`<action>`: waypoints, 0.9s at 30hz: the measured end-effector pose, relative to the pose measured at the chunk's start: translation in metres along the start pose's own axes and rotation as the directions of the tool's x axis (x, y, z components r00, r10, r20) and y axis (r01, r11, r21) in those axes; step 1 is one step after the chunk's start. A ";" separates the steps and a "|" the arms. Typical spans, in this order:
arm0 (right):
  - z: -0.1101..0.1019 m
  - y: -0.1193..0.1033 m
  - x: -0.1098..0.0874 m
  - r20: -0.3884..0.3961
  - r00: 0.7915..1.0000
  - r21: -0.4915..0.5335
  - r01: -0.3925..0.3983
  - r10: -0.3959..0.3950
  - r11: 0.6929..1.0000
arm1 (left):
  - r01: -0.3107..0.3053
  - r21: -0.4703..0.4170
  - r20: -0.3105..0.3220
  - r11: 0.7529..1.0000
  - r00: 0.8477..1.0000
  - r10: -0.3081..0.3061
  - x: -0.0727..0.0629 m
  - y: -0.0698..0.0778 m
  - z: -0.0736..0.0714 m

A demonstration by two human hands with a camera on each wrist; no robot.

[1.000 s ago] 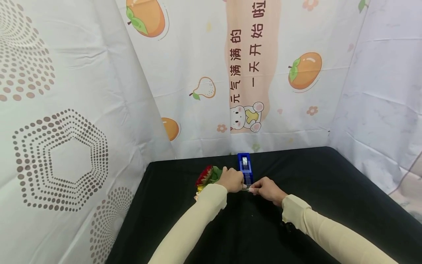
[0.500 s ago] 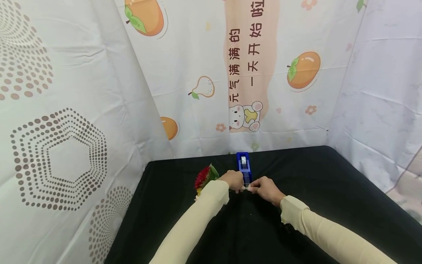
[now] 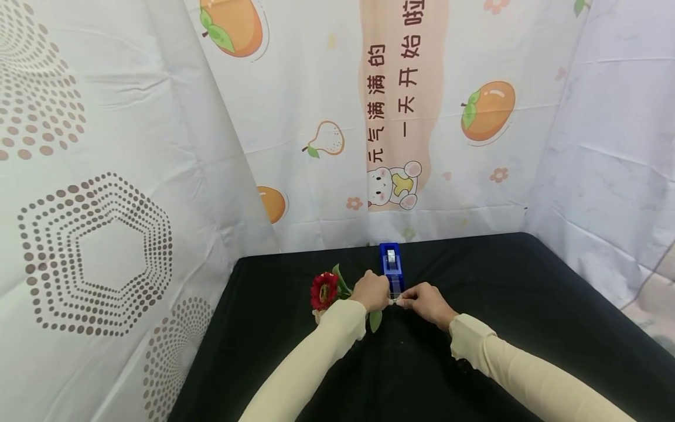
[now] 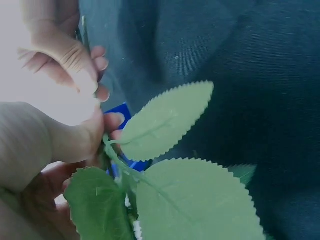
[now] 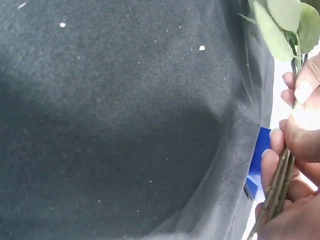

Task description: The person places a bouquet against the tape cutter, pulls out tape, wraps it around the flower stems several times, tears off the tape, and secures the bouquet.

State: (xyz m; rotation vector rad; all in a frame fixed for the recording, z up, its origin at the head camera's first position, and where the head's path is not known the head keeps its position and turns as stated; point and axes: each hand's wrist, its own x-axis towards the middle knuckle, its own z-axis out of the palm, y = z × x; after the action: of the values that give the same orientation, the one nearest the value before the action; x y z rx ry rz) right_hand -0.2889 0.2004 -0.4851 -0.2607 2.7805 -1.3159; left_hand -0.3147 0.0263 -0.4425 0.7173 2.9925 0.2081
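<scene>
Both hands (image 3: pixel 371 291) (image 3: pixel 428 303) pinching flower stems (image 5: pixel 280 180), blue tape dispenser (image 3: pixel 392 270) just beyond (partly hidden), black cloth (image 3: pixel 469 275) beneath

One red flower (image 3: pixel 323 290), one tape dispenser (image 3: pixel 391 266), two sleeves (image 3: pixel 303 363), one table (image 3: pixel 474 275).

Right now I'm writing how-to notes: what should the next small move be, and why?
Probably a slight roll of the stems by the right hand, with the left hand steadying them: both hold them side by side, just in front of the dispenser and its tape, so turning could wind some on. Whether any already sticks there, I can't tell.
</scene>
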 end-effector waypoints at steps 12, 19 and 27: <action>-0.001 -0.003 0.003 0.056 0.997 0.025 -0.052 0.050 0.998 | -0.049 0.367 -0.239 0.929 0.960 0.146 -0.007 0.002 0.015; 0.001 -0.004 0.006 0.104 0.991 0.024 -0.089 0.086 0.996 | -0.074 0.427 -0.264 0.901 0.943 0.203 -0.011 0.000 0.024; -0.001 -0.002 0.014 0.100 0.992 0.002 -0.072 0.072 0.997 | -0.080 0.529 -0.275 0.845 0.926 0.260 -0.011 0.001 0.033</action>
State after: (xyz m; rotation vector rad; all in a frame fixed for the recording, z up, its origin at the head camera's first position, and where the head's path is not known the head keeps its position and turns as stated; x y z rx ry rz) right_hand -0.3021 0.1977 -0.4827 -0.2175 2.6769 -1.2583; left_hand -0.3021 0.0260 -0.4743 1.1006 3.3376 -0.5434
